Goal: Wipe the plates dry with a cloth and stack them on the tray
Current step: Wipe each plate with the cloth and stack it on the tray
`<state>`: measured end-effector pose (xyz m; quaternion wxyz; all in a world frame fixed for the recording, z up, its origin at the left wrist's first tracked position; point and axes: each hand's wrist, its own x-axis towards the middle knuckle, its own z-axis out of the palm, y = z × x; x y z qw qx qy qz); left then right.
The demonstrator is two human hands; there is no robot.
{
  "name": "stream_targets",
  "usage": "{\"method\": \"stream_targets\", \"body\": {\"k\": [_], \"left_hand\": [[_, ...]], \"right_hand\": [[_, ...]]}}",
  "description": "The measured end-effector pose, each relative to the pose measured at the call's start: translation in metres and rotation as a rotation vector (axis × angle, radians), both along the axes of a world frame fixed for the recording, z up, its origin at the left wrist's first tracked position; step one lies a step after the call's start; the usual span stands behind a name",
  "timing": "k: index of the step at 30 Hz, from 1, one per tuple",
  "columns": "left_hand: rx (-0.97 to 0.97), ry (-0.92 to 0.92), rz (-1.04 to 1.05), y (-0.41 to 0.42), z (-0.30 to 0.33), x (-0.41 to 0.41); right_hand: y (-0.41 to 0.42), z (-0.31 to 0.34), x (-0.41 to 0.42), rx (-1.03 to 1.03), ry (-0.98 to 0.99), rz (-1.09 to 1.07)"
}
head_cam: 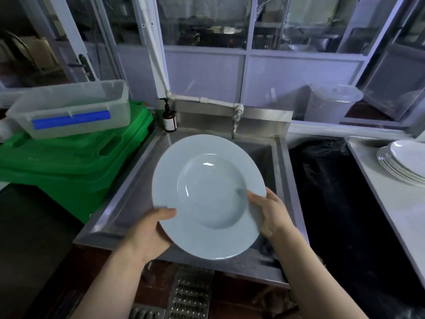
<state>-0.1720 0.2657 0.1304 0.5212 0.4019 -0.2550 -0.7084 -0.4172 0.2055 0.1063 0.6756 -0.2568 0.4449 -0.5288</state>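
Head view: plate [208, 195] held over the sink [281, 157], face up. Left hand [147, 236] grips the near-left rim, thumb on top; right hand [268, 212] grips the right rim. No cloth visible. Stack of plates [404, 162] sits far right. Step looks like pick-up before wiping; next needs a cloth found.

A steel sink unit [128, 203] carries a brown pump bottle [169, 119] at its back-left corner. On the right, a pale counter [391, 203] bears stacked white plates [404, 162].
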Motion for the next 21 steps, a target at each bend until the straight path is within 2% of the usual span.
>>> {"method": "stream_targets", "body": {"k": [4, 6, 8, 9, 10, 11, 13, 14, 17, 19, 21], "left_hand": [[-0.004, -0.040, 0.030, -0.007, -0.010, -0.010], [-0.004, -0.022, 0.076, -0.010, -0.020, -0.014], [-0.005, 0.017, 0.105, -0.011, -0.030, -0.017], [0.002, 0.034, 0.119, -0.010, -0.035, -0.017], [0.013, 0.043, 0.133, -0.010, -0.040, -0.018], [0.020, 0.042, 0.140, -0.009, -0.044, -0.018], [0.022, 0.035, 0.147, -0.008, -0.051, -0.017], [0.026, 0.039, 0.152, -0.008, -0.054, -0.016], [0.038, 0.045, 0.157, -0.009, -0.059, -0.014], [0.029, 0.035, 0.156, -0.011, -0.062, -0.014], [0.025, 0.030, 0.142, -0.012, -0.062, -0.015]], "right_hand": [[-0.004, -0.003, -0.008, 0.033, 0.066, -0.007], [-0.007, -0.007, -0.018, 0.057, 0.029, 0.051], [-0.011, -0.014, -0.027, 0.022, 0.089, 0.033], [-0.011, -0.022, -0.033, -0.009, 0.215, -0.022], [-0.011, -0.031, -0.040, -0.030, 0.436, -0.078], [-0.009, -0.042, -0.049, -0.045, 0.739, -0.094], [0.000, -0.066, -0.069, -0.013, 1.330, 0.083], [0.007, -0.079, -0.078, 0.019, 1.517, 0.229], [0.025, -0.112, -0.095, 0.142, 1.766, 0.547], [0.033, -0.124, -0.100, 0.124, 1.874, 0.564], [0.034, -0.129, -0.101, 0.065, 1.892, 0.471]]}}
